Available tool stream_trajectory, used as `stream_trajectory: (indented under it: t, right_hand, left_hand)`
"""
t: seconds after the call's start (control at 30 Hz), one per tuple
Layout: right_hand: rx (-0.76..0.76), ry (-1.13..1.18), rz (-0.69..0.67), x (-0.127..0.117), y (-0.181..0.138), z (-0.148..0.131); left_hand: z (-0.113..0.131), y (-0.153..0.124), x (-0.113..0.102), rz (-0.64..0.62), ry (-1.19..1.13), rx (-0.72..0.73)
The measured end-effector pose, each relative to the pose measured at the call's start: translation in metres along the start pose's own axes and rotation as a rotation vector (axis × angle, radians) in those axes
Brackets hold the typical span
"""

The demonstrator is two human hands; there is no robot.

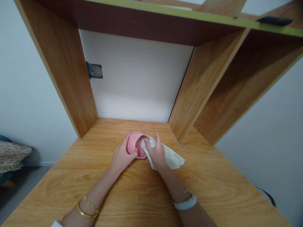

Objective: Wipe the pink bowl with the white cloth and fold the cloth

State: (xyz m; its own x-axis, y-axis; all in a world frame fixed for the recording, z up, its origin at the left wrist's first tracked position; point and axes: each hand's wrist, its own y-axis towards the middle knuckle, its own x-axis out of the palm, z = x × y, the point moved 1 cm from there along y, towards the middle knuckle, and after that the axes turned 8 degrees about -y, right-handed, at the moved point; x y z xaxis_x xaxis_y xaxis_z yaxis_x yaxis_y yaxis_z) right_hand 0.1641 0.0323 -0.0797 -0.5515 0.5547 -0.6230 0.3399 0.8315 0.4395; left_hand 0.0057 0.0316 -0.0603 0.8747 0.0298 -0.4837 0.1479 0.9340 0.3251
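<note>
Your left hand point(121, 156) pinches a rounded pink plastic-looking bowl point(133, 140), probably light and best held by its rim, over the wood-grain surface point(139, 201), your right hand point(158, 155) pinching thin white cloth point(174, 158) at its mouth.

Likely a home: desk point(134, 198), patterned fabric point(14, 154)

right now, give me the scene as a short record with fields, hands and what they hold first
left grip: on the pink bowl, thumb at its rim
right grip: on the white cloth, bunched at the bowl's mouth
bowl pose: tilted, mouth toward the right grip
cloth: loose end trailing to the right
surface: wood-grain tabletop
behind: white panel with a cutout showing blue wire
</note>
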Motion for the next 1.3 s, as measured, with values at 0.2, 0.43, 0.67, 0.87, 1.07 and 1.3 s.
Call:
stream_trajectory:
  t: [0.2, 0.43, 0.67, 0.87, 1.07, 1.3]
  right_hand:
    - [-0.103, -0.137, 0.016, -0.008, 0.003, -0.002]
    - [-0.067, 0.106, -0.009, -0.001, 0.007, 0.010]
    - [-0.066, -0.223, 0.091, -0.010, 0.019, 0.028]
    - [-0.009, -0.495, -0.062, -0.027, 0.034, 0.048]
    - [0.009, -0.455, -0.307, -0.035, 0.040, 0.056]
    - [-0.043, -0.387, -0.502, -0.019, 0.018, 0.015]
  left_hand:
    - [0.000, 0.000, -0.001, -0.044, 0.034, 0.012]
    - [-0.020, 0.011, 0.005, 0.062, -0.184, -0.103]
    - [-0.043, 0.021, 0.001, 0.188, -0.551, -0.394]
    - [-0.042, 0.022, 0.001, 0.181, -0.711, -0.436]
    - [-0.042, 0.023, -0.005, 0.200, -0.854, -0.474]
    - [-0.039, 0.026, -0.011, 0.261, -0.946, -0.449]
